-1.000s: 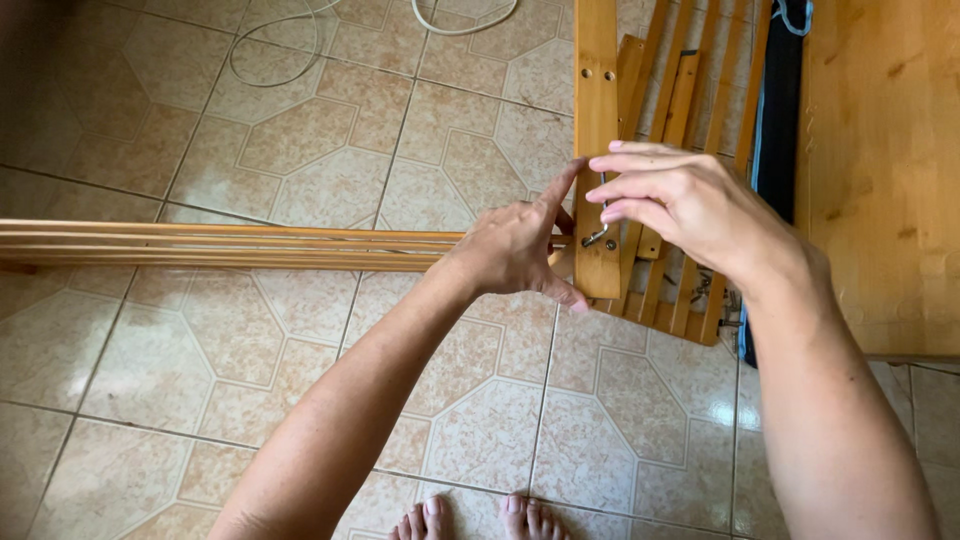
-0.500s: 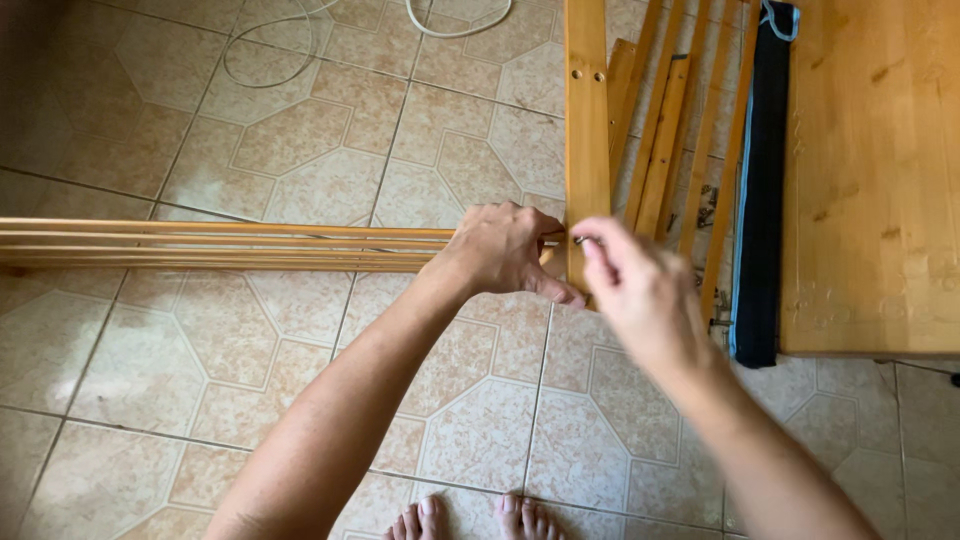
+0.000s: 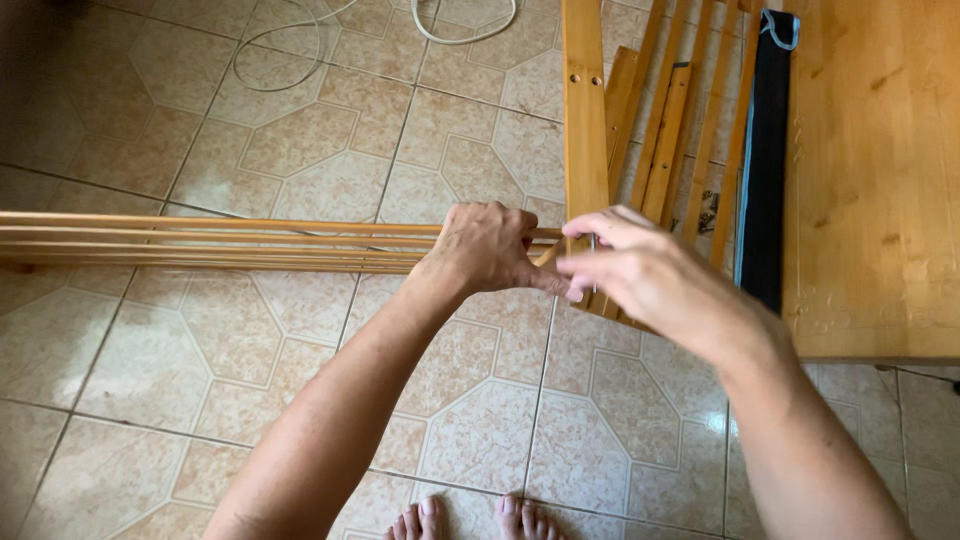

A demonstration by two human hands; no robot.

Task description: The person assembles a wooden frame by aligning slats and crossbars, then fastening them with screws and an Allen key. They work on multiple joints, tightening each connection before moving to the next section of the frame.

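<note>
Gripping a bundle of long wooden slats (image 3: 200,240) lying level above the tiled floor (image 3: 300,130), left hand (image 3: 487,248) clenched around their end, right hand (image 3: 640,275) fingertips pinched at the upright wooden post (image 3: 583,120), wooden table (image 3: 870,170) edge just right.

Your right hand (image 3: 640,270) is now down off the upright wooden post (image 3: 583,140), with its fingertips pinching right beside your left hand (image 3: 485,245), where a second ago it was spread open over the slats (image 3: 680,130).
</note>
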